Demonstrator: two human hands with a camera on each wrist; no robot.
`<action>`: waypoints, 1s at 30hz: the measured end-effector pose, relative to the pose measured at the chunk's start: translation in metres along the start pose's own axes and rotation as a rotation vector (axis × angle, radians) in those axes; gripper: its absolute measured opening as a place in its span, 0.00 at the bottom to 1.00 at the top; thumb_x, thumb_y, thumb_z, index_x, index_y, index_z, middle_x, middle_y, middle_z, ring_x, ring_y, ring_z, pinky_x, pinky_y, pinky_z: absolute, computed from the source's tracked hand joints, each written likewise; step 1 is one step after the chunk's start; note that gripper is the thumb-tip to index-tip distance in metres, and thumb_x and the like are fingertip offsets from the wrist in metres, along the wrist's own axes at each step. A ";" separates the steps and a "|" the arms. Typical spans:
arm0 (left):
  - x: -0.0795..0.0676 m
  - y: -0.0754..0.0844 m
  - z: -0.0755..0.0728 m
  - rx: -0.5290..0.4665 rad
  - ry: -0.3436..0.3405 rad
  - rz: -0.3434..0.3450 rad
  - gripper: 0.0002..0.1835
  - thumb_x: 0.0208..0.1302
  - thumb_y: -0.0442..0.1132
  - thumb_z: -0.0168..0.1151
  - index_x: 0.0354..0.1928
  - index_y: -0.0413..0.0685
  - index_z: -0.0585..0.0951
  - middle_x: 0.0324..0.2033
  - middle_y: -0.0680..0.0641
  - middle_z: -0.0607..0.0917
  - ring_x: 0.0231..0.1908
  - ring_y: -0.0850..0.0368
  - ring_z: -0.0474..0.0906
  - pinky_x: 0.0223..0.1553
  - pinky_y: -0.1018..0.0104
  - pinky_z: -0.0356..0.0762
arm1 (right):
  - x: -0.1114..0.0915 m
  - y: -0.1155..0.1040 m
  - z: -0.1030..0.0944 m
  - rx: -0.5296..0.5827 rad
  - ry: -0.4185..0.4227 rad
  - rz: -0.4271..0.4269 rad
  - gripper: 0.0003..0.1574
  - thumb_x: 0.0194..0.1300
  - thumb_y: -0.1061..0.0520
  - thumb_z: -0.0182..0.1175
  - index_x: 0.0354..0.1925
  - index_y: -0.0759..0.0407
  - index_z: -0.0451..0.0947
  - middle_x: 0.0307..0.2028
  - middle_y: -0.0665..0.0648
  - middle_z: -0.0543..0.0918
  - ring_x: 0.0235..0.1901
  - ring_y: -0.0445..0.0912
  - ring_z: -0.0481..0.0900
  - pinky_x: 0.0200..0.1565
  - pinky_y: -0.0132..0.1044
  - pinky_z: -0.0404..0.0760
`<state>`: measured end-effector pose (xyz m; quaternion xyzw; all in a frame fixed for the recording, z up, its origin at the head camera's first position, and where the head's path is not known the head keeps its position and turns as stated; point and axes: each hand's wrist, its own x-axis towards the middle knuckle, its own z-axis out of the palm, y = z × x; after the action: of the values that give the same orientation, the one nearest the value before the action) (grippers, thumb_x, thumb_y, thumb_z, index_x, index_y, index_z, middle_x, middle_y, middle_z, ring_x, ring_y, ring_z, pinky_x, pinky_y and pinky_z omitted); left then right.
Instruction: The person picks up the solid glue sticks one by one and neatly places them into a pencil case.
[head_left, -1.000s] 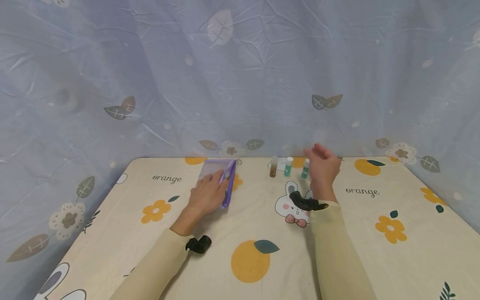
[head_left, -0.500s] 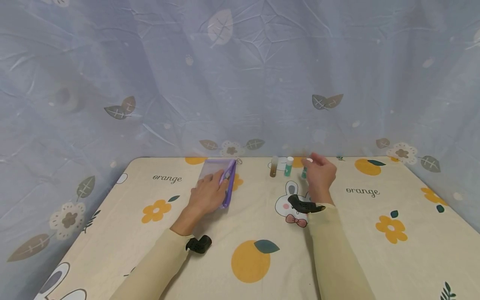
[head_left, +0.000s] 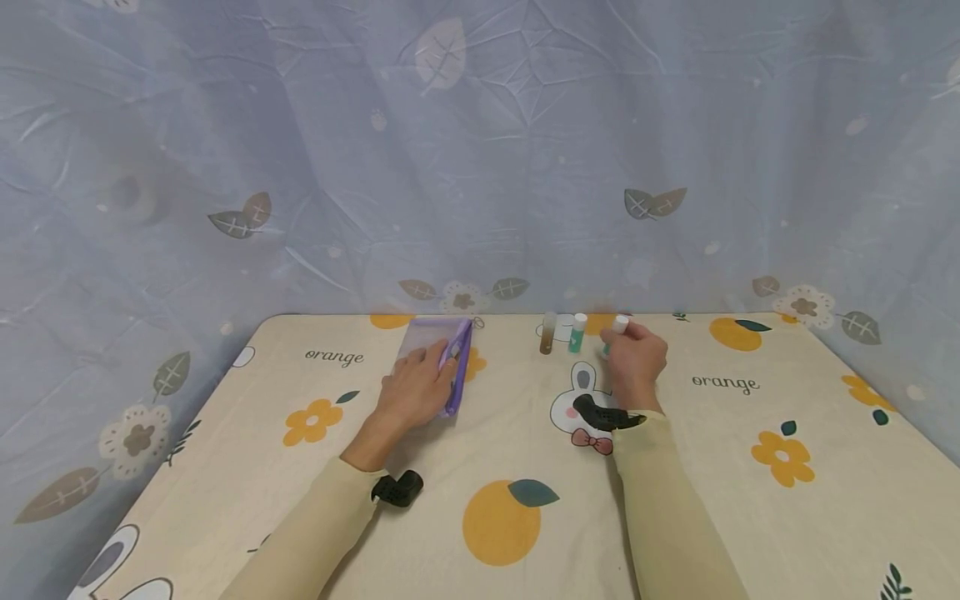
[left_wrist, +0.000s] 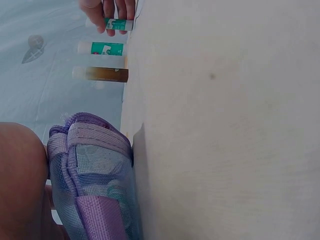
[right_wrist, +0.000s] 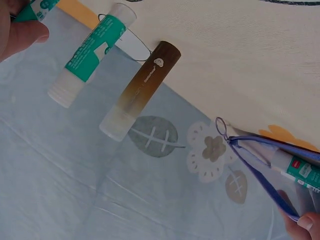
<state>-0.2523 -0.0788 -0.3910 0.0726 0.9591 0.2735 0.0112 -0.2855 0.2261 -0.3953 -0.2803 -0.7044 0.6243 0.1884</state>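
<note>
My left hand (head_left: 418,387) holds a purple mesh zip pouch (head_left: 462,367) at the table's left middle. In the right wrist view, the pouch's zip edges (right_wrist: 260,177) stand apart, and a green glue stick (right_wrist: 303,172) shows between them. Farther right, my right hand (head_left: 637,360) grips another green glue stick (left_wrist: 119,24) with a white cap, upright at the table's back. To its left stand a second green glue stick (head_left: 577,335) and a brown glue stick (head_left: 547,335) with a clear cap, both upright and untouched.
A cream cloth with printed oranges and flowers covers the table (head_left: 502,450). Behind its back edge hangs a blue-grey curtain (head_left: 480,167), close to the standing glue sticks. Black wrist cameras (head_left: 397,489) sit on both wrists.
My right hand has come down and a little left, and its fingers have closed round the rightmost green glue stick. The left hand and pouch have stayed put.
</note>
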 end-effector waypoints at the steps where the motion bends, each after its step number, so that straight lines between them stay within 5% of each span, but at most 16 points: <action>1: 0.000 0.000 0.000 0.002 0.001 0.001 0.33 0.85 0.55 0.40 0.83 0.52 0.61 0.78 0.34 0.67 0.77 0.28 0.62 0.70 0.22 0.62 | 0.000 0.001 0.000 0.003 0.000 0.001 0.29 0.75 0.57 0.64 0.71 0.57 0.78 0.69 0.59 0.82 0.64 0.49 0.77 0.69 0.44 0.76; 30: 0.002 -0.001 0.001 0.011 0.000 -0.003 0.33 0.84 0.56 0.40 0.83 0.52 0.61 0.78 0.34 0.67 0.77 0.28 0.62 0.69 0.22 0.62 | 0.001 0.002 0.002 0.004 0.006 0.008 0.28 0.76 0.56 0.63 0.70 0.55 0.79 0.69 0.58 0.82 0.67 0.50 0.76 0.72 0.47 0.75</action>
<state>-0.2538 -0.0789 -0.3924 0.0712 0.9607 0.2682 0.0110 -0.2868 0.2255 -0.3979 -0.2845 -0.7015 0.6256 0.1884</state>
